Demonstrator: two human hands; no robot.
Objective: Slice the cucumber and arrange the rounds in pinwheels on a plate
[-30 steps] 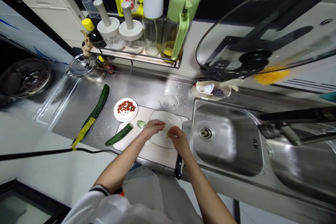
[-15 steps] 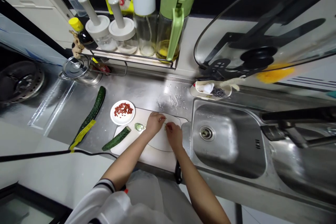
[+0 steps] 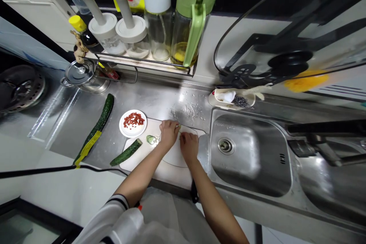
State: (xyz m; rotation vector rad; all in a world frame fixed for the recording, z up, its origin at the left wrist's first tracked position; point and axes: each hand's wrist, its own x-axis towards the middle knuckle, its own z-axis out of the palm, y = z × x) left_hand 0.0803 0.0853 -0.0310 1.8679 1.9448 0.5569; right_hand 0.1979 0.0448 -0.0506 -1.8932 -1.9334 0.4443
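My left hand is closed in a pinch over a large pale plate, with a thin pale-green piece at its fingertips. Just right of it, my right hand also has its fingers pinched together; what they hold is too small to make out. The plate lies on a white cutting board. Left of my hands are some thin cucumber slices and a cut cucumber. A small white dish holds chopped red bits.
A knife blade lies along the board's right edge, its black handle overhanging the counter front. A whole cucumber with a yellow label lies left. The sink is right; a seasoning rack and lidded pot stand behind.
The view has shifted slightly. My left fingers have turned over a little, and the pale-green piece now shows at their tips. Both hands stay close together above the plate.
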